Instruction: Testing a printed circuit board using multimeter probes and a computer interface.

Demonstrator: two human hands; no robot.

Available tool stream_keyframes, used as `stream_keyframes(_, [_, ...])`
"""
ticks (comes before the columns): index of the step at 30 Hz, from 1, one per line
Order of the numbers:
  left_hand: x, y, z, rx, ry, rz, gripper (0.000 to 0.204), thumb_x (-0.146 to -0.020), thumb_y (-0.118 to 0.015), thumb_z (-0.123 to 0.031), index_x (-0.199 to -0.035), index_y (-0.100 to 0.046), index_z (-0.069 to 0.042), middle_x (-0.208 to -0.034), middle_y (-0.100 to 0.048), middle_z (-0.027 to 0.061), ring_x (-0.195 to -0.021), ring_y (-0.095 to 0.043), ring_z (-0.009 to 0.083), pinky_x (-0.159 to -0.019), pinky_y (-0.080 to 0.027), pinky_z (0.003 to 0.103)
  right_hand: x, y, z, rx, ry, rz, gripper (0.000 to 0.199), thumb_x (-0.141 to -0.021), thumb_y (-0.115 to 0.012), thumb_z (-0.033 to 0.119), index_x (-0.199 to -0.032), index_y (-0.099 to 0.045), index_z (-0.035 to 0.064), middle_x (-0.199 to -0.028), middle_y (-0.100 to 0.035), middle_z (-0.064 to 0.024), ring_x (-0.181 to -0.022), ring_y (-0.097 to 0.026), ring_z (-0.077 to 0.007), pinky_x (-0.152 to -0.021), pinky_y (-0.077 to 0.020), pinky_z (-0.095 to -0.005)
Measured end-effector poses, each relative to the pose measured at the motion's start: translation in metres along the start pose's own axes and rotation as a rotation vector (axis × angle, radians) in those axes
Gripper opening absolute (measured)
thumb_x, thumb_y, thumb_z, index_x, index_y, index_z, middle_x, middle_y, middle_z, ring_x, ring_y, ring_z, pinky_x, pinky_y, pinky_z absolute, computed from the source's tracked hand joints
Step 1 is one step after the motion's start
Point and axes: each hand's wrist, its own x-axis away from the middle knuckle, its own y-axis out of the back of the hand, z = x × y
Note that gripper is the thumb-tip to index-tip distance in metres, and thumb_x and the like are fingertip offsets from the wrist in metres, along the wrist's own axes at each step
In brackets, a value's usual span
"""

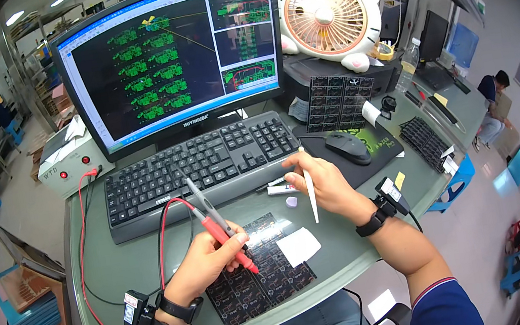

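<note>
- Head view: left hand point(204, 261) is clamped around two probes, red point(231, 245) and grey point(205, 205), tips down on the black board point(261, 278) at the desk's front edge.
- Right hand point(321, 183) pinches a white pen point(310, 188), just below the keyboard point(199, 165).
- White paper point(298, 246) lies on the board.
</note>
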Motion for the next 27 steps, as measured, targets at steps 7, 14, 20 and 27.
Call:
stream_keyframes(7, [0.004, -0.001, -0.003, -0.378, 0.166, -0.05, 0.04, -0.093, -0.061, -0.037, -0.073, -0.056, -0.003, -0.056, -0.054, 0.0016, -0.054, -0.057, 0.0138, -0.052, -0.043, 0.031, 0.0, -0.005, -0.004, 0.208, 0.074, -0.052, 0.018, -0.09, -0.061, 0.016, -0.104, -0.055, 0.0082, -0.079, -0.067, -0.012, -0.076, -0.064, -0.0342, -0.068, -0.0481, -0.0448])
stream_keyframes(14, [0.013, -0.019, -0.023, -0.89, -0.167, -0.419, 0.03, -0.087, -0.066, -0.03, -0.097, -0.057, -0.003, -0.078, -0.058, 0.0041, -0.058, -0.051, 0.0137, -0.056, -0.043, 0.03, -0.002, -0.01, -0.015, 0.311, -0.012, -0.131, 0.017, -0.086, -0.054, 0.011, -0.103, -0.052, 0.0059, -0.064, -0.064, -0.0136, -0.062, -0.064, -0.0356, -0.06, -0.0485, -0.0484])
stream_keyframes(20, [0.116, -0.027, -0.022, -0.354, 0.001, 0.135, 0.025, -0.089, -0.065, -0.022, -0.101, -0.057, -0.002, -0.081, -0.061, 0.0118, -0.069, -0.061, 0.0228, -0.067, -0.048, 0.033, 0.003, -0.008, -0.031, 0.322, 0.003, -0.201, 0.018, -0.086, -0.054, 0.012, -0.103, -0.053, 0.007, -0.062, -0.064, -0.0119, -0.059, -0.064, -0.0327, -0.058, -0.0473, -0.0464])
stream_keyframes(27, [0.32, -0.064, 0.074, 0.079, 0.925, -0.478, 0.03, -0.094, -0.051, -0.027, -0.077, -0.06, -0.005, -0.07, -0.057, 0.005, -0.065, -0.053, 0.0142, -0.062, -0.043, 0.027, -0.001, -0.007, -0.031, 0.354, 0.003, -0.194, 0.024, -0.08, -0.057, 0.01, -0.104, -0.054, 0.0061, -0.06, -0.063, -0.0121, -0.059, -0.065, -0.0321, -0.058, -0.047, -0.046])
